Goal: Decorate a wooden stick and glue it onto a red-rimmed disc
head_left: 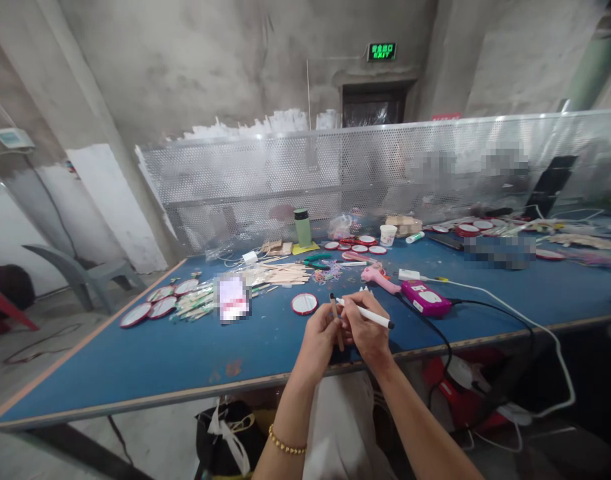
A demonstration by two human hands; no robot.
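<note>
My left hand (321, 333) is closed around a thin brown wooden stick (339, 333), held upright near the table's front edge. The stick's top end is dark. A white marker pen (373, 313) with a black end is gripped in my right hand (369, 330), its tip at the upper part of the stick. Both hands are close together, and the fingers hide part of the stick. Just beyond my left hand lies a round white disc with a red rim (304, 304). A pink glue gun (380, 278) rests past my right hand.
To the left are more red-rimmed discs (135, 314), a bundle of sticks (285, 274) and a blurred phone (233, 298). A green bottle (302, 229) and a paper cup (387, 235) stand behind. A purple box (425, 298) with cables lies right. A mesh panel (265, 180) borders the table.
</note>
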